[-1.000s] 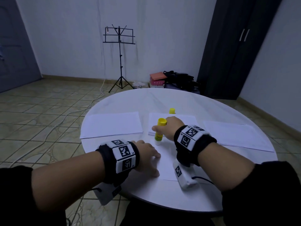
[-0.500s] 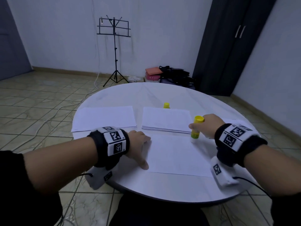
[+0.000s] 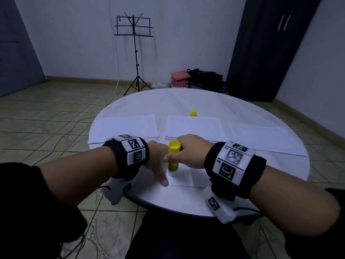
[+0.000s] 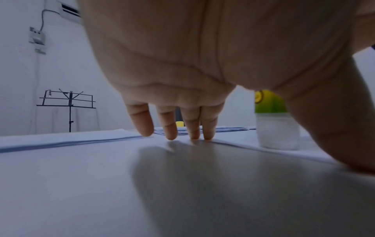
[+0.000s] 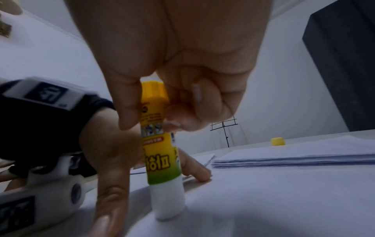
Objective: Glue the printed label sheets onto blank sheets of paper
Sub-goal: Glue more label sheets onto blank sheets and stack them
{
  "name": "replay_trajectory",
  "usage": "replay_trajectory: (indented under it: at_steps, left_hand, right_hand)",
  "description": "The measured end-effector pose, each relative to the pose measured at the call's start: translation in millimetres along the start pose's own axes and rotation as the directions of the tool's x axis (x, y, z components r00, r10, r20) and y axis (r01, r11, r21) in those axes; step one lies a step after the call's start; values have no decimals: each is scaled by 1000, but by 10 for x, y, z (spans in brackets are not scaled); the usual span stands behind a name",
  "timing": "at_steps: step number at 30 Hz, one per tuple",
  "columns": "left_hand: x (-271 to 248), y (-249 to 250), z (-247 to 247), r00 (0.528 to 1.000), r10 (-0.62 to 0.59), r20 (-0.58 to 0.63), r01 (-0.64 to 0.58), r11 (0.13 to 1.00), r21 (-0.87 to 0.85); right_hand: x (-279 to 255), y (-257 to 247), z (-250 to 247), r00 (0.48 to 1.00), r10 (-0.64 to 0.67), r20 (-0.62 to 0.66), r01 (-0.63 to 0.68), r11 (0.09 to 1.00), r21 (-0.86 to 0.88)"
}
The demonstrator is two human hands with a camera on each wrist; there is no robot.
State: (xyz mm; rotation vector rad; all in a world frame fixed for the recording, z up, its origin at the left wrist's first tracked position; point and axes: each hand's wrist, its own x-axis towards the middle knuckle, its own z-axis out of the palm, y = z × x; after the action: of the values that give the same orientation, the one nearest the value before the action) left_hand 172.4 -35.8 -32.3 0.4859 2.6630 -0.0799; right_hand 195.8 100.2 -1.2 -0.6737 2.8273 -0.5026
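Note:
A yellow and green glue stick [image 3: 173, 158] [image 5: 160, 144] stands upside down with its white end pressed on a sheet of paper [image 3: 183, 179] near the table's front edge. My right hand [image 3: 186, 152] grips the stick's upper part with curled fingers and thumb. My left hand [image 3: 157, 161] lies just left of the stick with straight fingers [image 4: 170, 128] pressing the sheet's left edge flat. The glue stick [image 4: 274, 121] shows at the right in the left wrist view. The yellow cap [image 3: 193, 113] stands behind the middle paper stack [image 3: 194, 128].
A round white table [image 3: 186, 98] carries a left stack [image 3: 125, 128], the middle stack and a right stack [image 3: 261, 139] of white sheets. Beyond it stand a music stand [image 3: 135, 53], bags on the floor [image 3: 201, 79] and a dark wardrobe [image 3: 270, 49].
My right hand has carried the glue stick from the sheet's right side back to its left part, close to my left hand. The left hand has stayed pressing the sheet.

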Motion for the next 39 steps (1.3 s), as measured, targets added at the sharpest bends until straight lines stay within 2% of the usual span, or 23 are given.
replay_trajectory:
  at_steps: [5,13,15,20,24,28,34,37,39]
  left_hand:
    - [56,5,-6,998,-58,-19,58,997,45]
    - [55,20,-27,997,-68,24,66,994,86]
    - [50,27,-33,997,-67,32,64,995,73]
    - [50,22,-32,997,-65,36,64,997,40]
    - [62,-2,-18,998,-63,31,63,998,14]
    - [67,-20,-12,998,-60,26,60,998,3]
    - [71,-30,11,998,-55,21,55,998,-7]
    - [41,-17,28,998,-67,13,67,997,-22]
    - [24,-11,41,998,-69,-3,69,996,-50]
  right_hand:
    - [-287,239,-126,999,43,4,-43,999,-7]
    - [-683,879,-424,968,249,33,-251,965,72]
    - [-677,976,-495,953,302,28,-303,943,137]
    - [-375,1153,-548,885,432,-174,-388,891,238]
    - [-236,1205,-492,859,487,-158,-463,871,164]
    - [-359,1203,-488,870,478,-120,-462,876,141]
    - [-786,1176,-540,901,422,97,-433,878,202]
    - [-839,1306,-528,907,419,48,-406,837,367]
    - [-782,1406,-495,874,484,-34,-407,770,491]
